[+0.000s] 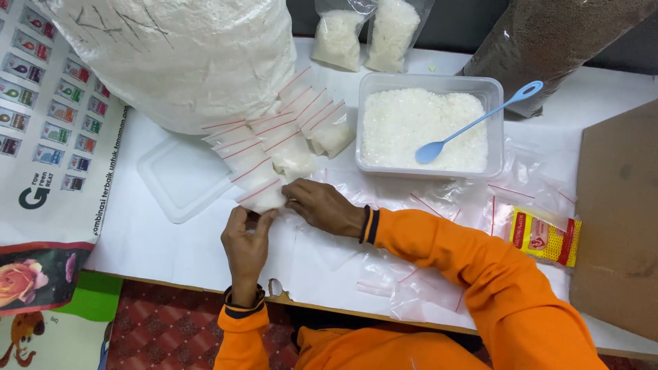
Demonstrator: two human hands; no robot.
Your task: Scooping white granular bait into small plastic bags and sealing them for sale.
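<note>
A row of several small clear zip bags with red seal lines, filled with white granules, lies overlapping on the white table; the nearest bag [261, 194] is at the front of the row. My left hand [245, 245] pinches this bag's lower edge with thumb and fingers. My right hand [322, 205] presses its fingertips on the same bag from the right. Both arms wear orange sleeves. A clear rectangular tub [425, 128] of white granules stands to the right with a blue plastic spoon [473, 123] resting in it.
A big white sack [185, 55] lies at the back left, a brown sack [548, 34] at the back right. Two filled bags [363, 34] lean at the back. A clear lid [181, 178], empty zip bags [439, 274], a yellow packet [546, 237], brown cardboard [617, 219] and printed posters [48, 137] surround.
</note>
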